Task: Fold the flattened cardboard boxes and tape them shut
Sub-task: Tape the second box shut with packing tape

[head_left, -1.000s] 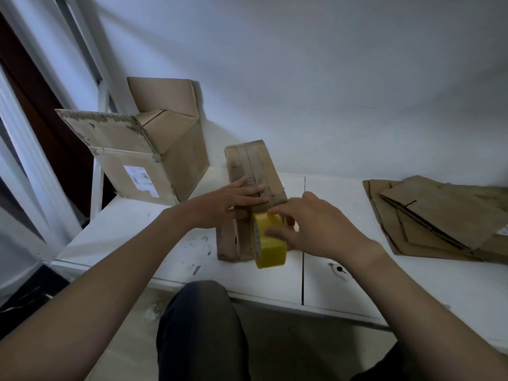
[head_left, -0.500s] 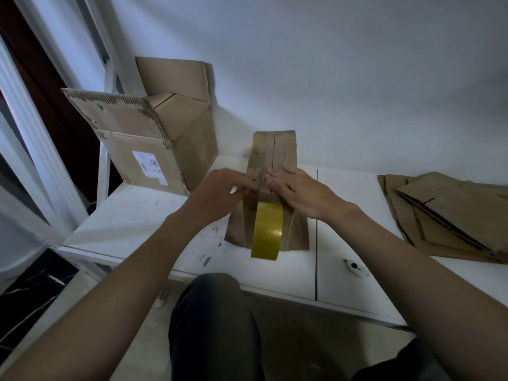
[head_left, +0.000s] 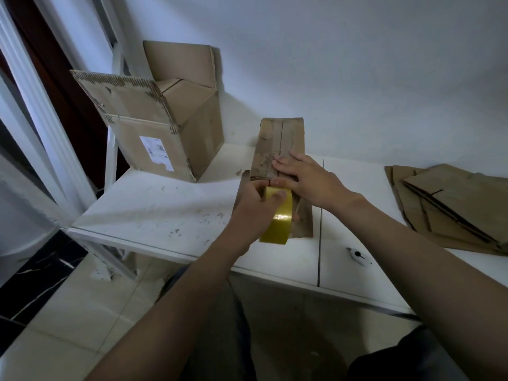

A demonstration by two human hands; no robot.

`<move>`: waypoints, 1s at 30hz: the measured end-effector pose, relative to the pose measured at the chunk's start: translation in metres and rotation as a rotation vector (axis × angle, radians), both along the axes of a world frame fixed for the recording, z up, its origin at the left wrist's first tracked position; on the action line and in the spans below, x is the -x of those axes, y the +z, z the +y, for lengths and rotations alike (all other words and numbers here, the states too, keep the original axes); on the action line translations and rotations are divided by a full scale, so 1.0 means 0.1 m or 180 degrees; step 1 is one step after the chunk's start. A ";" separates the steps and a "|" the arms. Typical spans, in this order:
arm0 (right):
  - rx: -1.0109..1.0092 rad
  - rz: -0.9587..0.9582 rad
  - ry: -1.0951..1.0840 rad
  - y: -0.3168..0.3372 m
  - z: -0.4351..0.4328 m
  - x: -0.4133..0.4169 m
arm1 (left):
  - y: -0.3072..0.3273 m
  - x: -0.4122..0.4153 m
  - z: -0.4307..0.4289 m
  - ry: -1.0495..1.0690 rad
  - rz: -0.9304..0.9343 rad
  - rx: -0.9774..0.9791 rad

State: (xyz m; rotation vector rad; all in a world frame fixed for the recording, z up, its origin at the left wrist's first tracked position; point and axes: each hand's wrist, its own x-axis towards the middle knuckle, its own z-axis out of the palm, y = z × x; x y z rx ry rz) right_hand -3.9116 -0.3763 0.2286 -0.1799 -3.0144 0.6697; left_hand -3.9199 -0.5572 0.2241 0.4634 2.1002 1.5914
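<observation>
Taping the seam of the box [head_left: 286, 138] on the table [head_left: 165, 204], with left hand [head_left: 253, 204] curled round the tape roll [head_left: 277, 224] and right hand [head_left: 310, 180] flat, fingers straight, on the flaps; pull straight along the seam, tape taut.

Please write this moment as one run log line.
step: taping | left hand: grips tape roll | right hand: presses on small box

Left hand [head_left: 253, 207] has dropped to grip tape roll [head_left: 278, 224].
</observation>
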 end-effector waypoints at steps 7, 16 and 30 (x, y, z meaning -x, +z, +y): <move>-0.0126 0.0085 -0.0043 -0.01 -0.01 0.00 | -0.31 -0.02 -0.04 0.0132 -0.0835 0.0238; -0.1467 0.0714 -0.0046 -0.20 -0.15 -0.04 | -0.40 0.07 -0.06 -0.0111 -0.0706 0.0210; -0.1365 0.1247 0.0064 -0.38 -0.02 0.01 | -0.68 0.07 0.06 0.0166 -0.0638 0.0059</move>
